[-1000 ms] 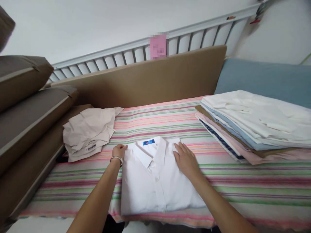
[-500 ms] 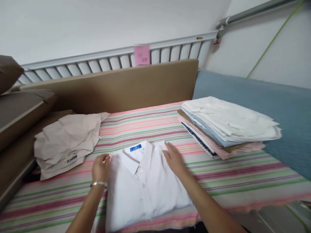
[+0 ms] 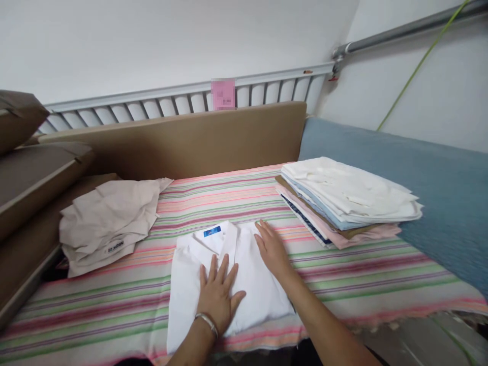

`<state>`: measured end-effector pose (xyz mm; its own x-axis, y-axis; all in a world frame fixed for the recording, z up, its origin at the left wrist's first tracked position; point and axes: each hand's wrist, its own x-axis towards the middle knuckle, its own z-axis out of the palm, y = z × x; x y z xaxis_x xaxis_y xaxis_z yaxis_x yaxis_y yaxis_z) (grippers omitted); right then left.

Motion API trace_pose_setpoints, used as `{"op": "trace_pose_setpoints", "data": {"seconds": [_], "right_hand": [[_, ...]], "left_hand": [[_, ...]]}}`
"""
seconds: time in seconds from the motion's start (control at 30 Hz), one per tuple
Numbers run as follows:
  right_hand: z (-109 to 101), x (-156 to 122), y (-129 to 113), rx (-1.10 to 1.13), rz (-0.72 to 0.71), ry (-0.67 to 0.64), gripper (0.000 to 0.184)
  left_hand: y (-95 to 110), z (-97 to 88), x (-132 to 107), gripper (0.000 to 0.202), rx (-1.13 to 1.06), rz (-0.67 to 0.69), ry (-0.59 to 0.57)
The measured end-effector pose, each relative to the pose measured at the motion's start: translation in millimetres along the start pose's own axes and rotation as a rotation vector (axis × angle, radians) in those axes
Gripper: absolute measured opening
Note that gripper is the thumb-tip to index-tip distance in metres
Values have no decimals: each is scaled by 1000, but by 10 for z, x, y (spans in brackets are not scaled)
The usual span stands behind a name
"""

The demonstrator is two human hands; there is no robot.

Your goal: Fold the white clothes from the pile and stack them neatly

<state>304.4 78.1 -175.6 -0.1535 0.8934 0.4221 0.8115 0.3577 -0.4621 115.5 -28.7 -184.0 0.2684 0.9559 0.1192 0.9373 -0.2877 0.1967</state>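
A folded white shirt (image 3: 251, 300) lies front up on the striped cloth (image 3: 343, 282), its collar pointing away from me and a blue label showing inside the neck. My left hand (image 3: 218, 292), with a silver bangle on the wrist, rests spread on the shirt's front just below the collar, covering part of the button strip. At the shirt's right shoulder edge lies my right hand (image 3: 272, 249), its fingers stretched out flat. Neither hand grips the fabric.
To the right sits a stack of folded shirts (image 3: 346, 190), white on top. A crumpled beige cloth bag (image 3: 110, 218) lies at the left beside brown padded pieces (image 3: 41, 168). A brown board (image 3: 198, 140) stands along the back, before a radiator (image 3: 263, 91).
My left hand has moved from the shirt's left shoulder onto its front and spread its fingers. The right hand stays at the right shoulder. The view has shifted slightly.
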Motion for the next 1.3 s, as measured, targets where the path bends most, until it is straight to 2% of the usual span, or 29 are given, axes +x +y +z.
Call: {"op": "trace_pose_setpoints", "data": {"seconds": [0.07, 0.17, 0.3, 0.6, 0.77, 0.87, 0.93, 0.97, 1.0, 1.07, 1.13, 1.17, 1.3], "right_hand": [[36, -88, -74, -104, -45, -116, 46], [155, -194, -111, -198, -24, -250, 48], [261, -230, -78, -228, 21, -260, 47], [283, -220, -71, -260, -7, -245, 47], [226, -228, -23, -107, -3, -281, 48], [126, -318, 158, 171, 52, -260, 51], [35, -416, 311, 435, 129, -235, 51], [-15, -472, 378, 575, 192, -224, 49], [-66, -529, 431, 710, 266, -208, 47], [-162, -639, 487, 945, 433, -167, 45], [-240, -732, 479, 1111, 565, -133, 43], [-270, -769, 458, 1168, 610, -124, 41], [-328, -880, 345, 1182, 708, -129, 32]], "left_hand": [[-5, -1, -4, 60, -2, 2, -11], [14, -7, -12, 60, -1, -4, -18], [28, -14, -15, 58, 0, -13, -20], [16, -3, -15, 60, -20, -39, -32], [39, -133, -65, 59, -89, -39, -11], [-110, -207, -300, 51, -206, -77, 158], [-320, -193, -552, 49, -340, -196, 342], [-448, -166, -691, 48, -435, -301, 429], [-581, -132, -826, 48, -547, -435, 504], [-829, -63, -1051, 45, -798, -731, 581], [-1003, -29, -1177, 36, -1018, -937, 573], [-1052, -33, -1200, 31, -1106, -989, 545], [-1056, -168, -1137, 16, -1320, -1024, 326]]}}
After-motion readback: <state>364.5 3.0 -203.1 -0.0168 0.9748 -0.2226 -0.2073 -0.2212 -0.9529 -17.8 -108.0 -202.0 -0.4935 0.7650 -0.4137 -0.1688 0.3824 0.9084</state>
